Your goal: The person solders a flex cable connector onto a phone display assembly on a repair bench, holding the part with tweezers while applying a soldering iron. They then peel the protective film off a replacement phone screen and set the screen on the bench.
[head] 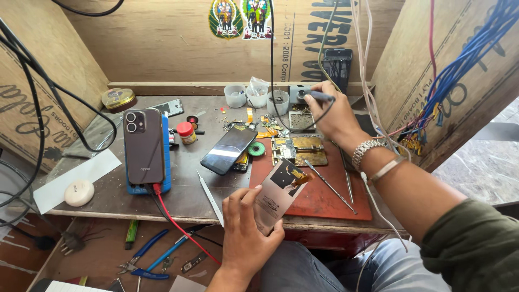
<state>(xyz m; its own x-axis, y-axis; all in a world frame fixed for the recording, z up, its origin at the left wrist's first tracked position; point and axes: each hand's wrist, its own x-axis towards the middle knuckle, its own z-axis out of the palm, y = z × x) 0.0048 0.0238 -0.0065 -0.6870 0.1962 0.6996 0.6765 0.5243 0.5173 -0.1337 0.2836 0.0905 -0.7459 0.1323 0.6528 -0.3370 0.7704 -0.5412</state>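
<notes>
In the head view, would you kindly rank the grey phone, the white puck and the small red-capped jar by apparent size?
1. Grey phone, standing on the blue block.
2. White puck.
3. Red-capped jar, though it sits farther from the camera.

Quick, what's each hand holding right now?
Left hand: closed on a flat grey phone panel with orange flex cable.
Right hand: closed on a thin blue-handled corded tool.

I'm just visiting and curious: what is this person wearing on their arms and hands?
Both hands are bare, no gloves. The right hand has a silver metal-link watch and a thin pale band at the wrist, with a dark olive-green sleeve pushed up the forearm. The left hand shows no jewellery or sleeve.
</notes>
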